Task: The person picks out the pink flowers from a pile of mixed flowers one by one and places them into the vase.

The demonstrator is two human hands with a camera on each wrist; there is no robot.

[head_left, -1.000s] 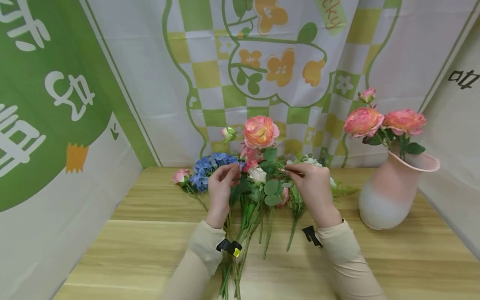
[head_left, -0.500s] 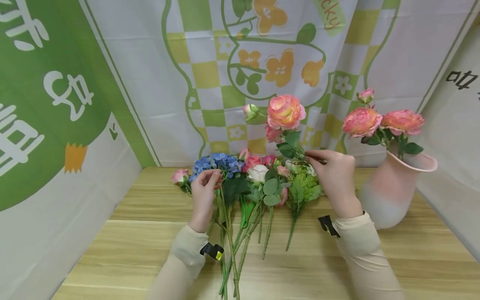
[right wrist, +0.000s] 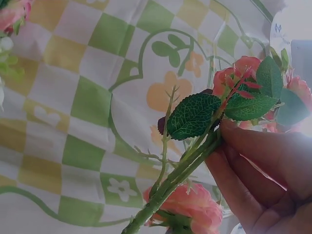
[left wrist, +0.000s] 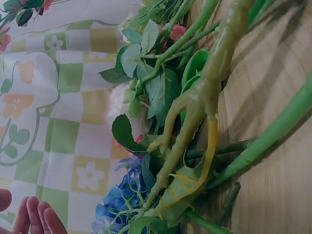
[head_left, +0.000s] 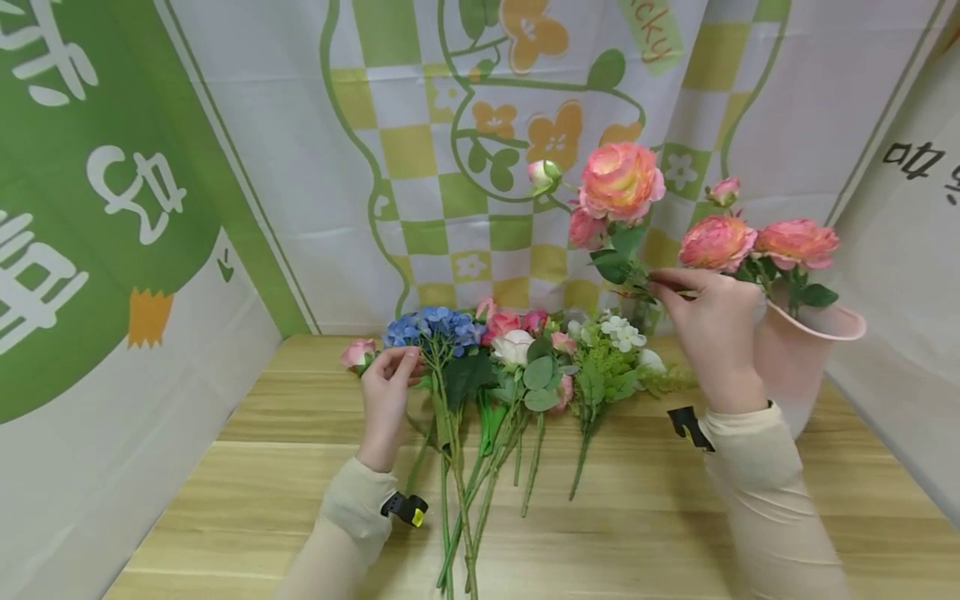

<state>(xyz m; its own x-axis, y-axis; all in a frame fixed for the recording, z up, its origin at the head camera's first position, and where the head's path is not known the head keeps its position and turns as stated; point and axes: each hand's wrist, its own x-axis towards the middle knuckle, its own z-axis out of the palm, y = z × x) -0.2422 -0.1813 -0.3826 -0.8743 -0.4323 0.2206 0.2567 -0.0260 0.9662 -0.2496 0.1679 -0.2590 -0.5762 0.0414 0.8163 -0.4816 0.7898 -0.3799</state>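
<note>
- The right hand pinches a coral flower spray by its stem, thumb and fingertips drawn together.
- The spray is raised above the far part of the desk, left of the vase; it carries one large bloom, a smaller pink one below and a pale bud to the left.
- Serrated leaves sit along the stem just beside the fingertips in the right wrist view.
- The left hand holds nothing visible; its fingers are loosely bent, with a narrow gap to the thumb in the left wrist view.
- It is just beside a blue hydrangea; whether they touch I cannot tell.
- A pink bud lies left of the hydrangea.
- Right of the hydrangea are pink blooms, a white rose, rounded green leaves and a light green sprig with small white flowers.
- Long stems run from the heap toward the near edge, some crossing.
- The vase stands at the right, partly hidden by the right hand, with two coral blooms and a pink rosebud above its rim.
- A checked cloth hangs at the far side.
</note>
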